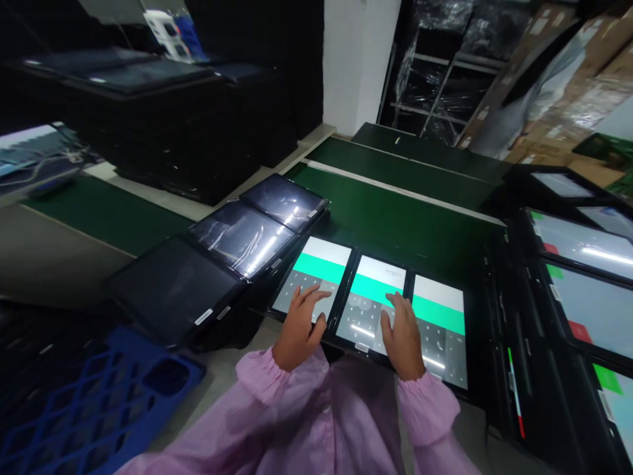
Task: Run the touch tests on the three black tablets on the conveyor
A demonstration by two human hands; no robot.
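Head view shows both my hands down on a row of three lit tablets lying side by side on the green bench. My left hand (298, 328) rests with its fingers spread apart on the lower grey keypad area of the left tablet (313, 278), the fingertips touching the glass and the thumb reaching toward the dark frame between it and the middle tablet (372, 300). My right hand (403, 333) lies flat with fingers loosely apart across the lower right of the middle tablet, its outer edge over the seam beside the right tablet (440, 328); neither hand grips anything. All three screens show a white band on top, a green band below it and a grey keypad nearest me. Just beyond my left hand, off to its outer side, three dark tablets (232, 244) lie overlapping in a slanted row, their screens unlit and reflecting the ceiling lights. Well out past my right hand, a rack of lit screens (583, 290) with small green and red corners stands in a column. Below my left wrist, near my pink sleeve (267, 376), sits a blue plastic crate (99, 409).
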